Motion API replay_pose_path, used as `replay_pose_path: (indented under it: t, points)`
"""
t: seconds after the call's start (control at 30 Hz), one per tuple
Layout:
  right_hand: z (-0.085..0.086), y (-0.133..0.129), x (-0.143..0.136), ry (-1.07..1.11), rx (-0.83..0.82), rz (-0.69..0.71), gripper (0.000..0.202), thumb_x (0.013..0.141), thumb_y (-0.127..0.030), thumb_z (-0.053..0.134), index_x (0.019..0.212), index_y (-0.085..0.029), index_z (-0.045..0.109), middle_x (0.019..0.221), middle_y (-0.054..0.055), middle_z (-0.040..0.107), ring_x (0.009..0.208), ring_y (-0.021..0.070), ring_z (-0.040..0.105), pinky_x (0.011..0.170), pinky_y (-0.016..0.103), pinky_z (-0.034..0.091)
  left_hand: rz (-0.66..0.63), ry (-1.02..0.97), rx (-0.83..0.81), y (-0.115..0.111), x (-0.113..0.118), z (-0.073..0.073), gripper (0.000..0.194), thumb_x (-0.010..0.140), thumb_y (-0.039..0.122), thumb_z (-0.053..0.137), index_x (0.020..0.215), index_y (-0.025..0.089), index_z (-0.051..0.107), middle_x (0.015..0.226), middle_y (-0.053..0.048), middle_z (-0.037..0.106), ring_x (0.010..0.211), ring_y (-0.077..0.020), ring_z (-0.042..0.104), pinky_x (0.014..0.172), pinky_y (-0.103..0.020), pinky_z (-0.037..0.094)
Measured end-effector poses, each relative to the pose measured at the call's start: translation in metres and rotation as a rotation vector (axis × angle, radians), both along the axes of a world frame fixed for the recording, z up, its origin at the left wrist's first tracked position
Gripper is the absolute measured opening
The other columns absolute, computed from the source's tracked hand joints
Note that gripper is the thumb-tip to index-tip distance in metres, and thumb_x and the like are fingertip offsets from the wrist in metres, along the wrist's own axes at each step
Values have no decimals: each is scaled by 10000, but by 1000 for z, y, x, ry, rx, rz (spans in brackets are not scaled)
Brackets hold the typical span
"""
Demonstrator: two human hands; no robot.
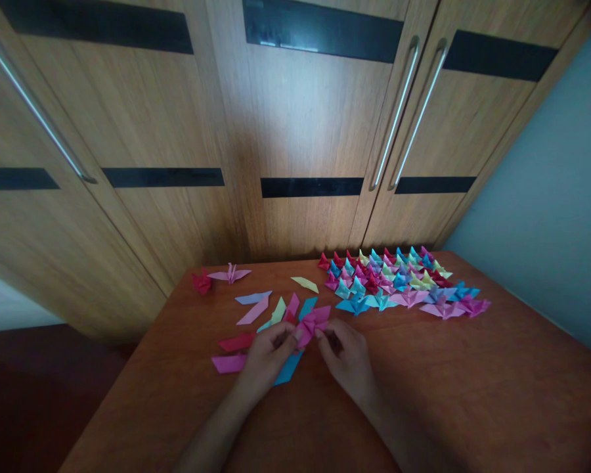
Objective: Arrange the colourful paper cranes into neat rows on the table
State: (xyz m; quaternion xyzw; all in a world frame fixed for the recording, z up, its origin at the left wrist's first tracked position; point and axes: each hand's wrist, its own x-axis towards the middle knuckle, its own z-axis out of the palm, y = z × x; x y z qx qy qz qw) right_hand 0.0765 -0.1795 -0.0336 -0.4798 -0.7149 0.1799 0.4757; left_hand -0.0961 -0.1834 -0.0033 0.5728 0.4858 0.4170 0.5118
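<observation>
Between my two hands is a pink folded paper piece, raised a little over the table. My left hand pinches its left side between thumb and fingers. On the right side, the thumb and fingertips of my right hand close on its edge. Several flat folded paper strips lie around and under my left hand, among them a magenta strip, a red strip and a blue strip.
Rows of colourful folded paper pieces cover the back right of the wooden table. A pink paper crane and a red folded piece are at the back left. Wooden cabinet doors rise behind the table.
</observation>
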Motion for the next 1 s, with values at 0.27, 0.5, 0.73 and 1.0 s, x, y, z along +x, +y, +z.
replay_pose_path:
  t: [0.27,0.5,0.73,1.0]
  points:
    - [12,-1,18,-15,49,-113,213,856,-342,545,678,-229,581,599,1,550,550,134,492,554,243,351,5,-23,24,1,-5,1,406,886,494,446,709,171,618,657,-15,613,625,-158,553,592,-247,400]
    - [3,-10,97,-274,116,-421,265,873,-398,513,716,-198,590,637,37,612,541,136,536,555,237,378,-17,-57,3,0,-3,5,410,876,506,455,731,170,640,677,-33,658,629,-162,571,605,-255,413]
    - [-13,-9,177,-616,32,-717,262,857,-412,509,906,-196,647,731,37,672,552,134,588,477,215,302,-33,-71,11,0,-1,1,410,872,508,464,727,166,636,675,-30,652,626,-155,562,609,-256,410]
    - [-16,8,192,-749,-164,-761,219,862,-401,511,927,-240,644,747,22,673,544,140,562,462,226,235,-42,-42,10,0,1,3,411,858,523,478,721,171,638,669,-30,655,630,-162,560,607,-253,409]
